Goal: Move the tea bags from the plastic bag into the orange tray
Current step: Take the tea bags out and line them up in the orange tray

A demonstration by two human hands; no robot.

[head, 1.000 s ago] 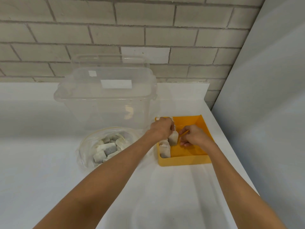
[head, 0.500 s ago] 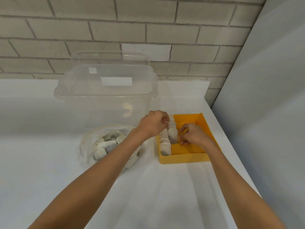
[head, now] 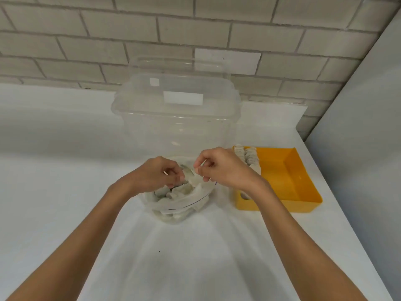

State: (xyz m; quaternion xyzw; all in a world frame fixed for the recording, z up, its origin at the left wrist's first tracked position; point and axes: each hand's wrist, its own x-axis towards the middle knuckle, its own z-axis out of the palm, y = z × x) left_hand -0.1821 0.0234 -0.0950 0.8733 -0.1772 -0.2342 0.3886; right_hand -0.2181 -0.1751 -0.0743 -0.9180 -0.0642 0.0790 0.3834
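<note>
The clear plastic bag [head: 173,210] sits on the white table in front of the big clear box, with several pale tea bags [head: 181,190] inside it. My left hand [head: 156,175] curls its fingers over the left side of the bag's mouth and grips the rim; its fingertips are hidden. My right hand [head: 219,168] pinches the rim on the far right side. The orange tray [head: 295,170] lies to the right, apart from both hands. A row of tea bags [head: 247,156] stands along the tray's left wall.
A tall clear plastic box [head: 175,118] with a lid stands right behind the bag. A brick wall runs along the back and a grey panel [head: 358,127] closes off the right side. White tabletop [head: 65,170] spreads to the left and front.
Both hands have left the orange tray and moved left to the plastic bag. The bag's mouth, which lay spread flat, is now gathered up between the hands.
</note>
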